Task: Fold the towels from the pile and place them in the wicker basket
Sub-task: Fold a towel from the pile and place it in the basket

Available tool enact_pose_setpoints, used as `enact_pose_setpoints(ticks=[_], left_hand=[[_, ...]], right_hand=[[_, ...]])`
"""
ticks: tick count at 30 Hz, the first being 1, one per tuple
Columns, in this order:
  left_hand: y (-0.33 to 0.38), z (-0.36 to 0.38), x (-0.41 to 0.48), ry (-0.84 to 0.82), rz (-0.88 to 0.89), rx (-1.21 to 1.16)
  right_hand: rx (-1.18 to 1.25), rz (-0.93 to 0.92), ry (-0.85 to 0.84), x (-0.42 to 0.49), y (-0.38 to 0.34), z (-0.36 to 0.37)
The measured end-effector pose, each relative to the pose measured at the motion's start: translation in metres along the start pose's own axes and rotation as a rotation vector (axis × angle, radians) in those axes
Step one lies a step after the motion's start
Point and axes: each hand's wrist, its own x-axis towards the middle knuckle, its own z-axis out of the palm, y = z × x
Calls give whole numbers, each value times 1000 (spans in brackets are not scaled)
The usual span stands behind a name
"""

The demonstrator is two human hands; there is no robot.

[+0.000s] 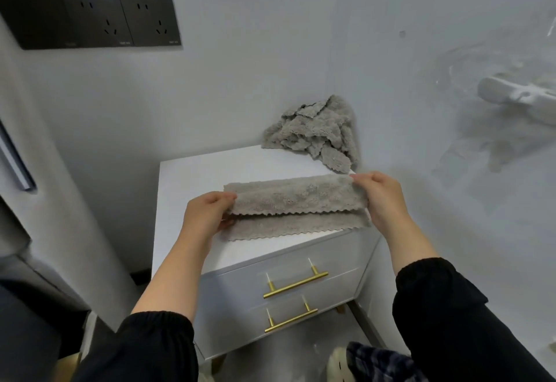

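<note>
Left hand [206,216] & right hand [382,198] pinch towel [294,199] ends over cabinet [195,177] front edge; uneven pull cld skew fold.

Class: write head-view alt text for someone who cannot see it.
The left hand and right hand pinch the ends of a grey towel, half folded on a white nightstand; a crumpled towel pile sits at its back corner.

Soft, dim, even light; wide-angle bending, smeared right edge
</note>
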Motion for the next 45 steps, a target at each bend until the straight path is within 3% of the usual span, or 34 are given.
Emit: enact_pose_setpoints(ticks=[7,19,25,31,39,45], left_hand=[[-10,1,-13,-40,-37,110],[-5,6,-7,-3,107,-46],[-15,-3,-3,-30,56,370],[-19,1,-5,31,222,935],[-14,6,-6,137,287,780],[-15,5,-6,129,261,718]], right_hand=[[-314,70,86,0,19,-14],[-121,-85,167,5,18,-7],[-345,-53,124,10,33,-9],[-551,-103,101,7,31,-7],[-609,-110,121,4,18,-12],[-562,-72,118,1,14,-16]])
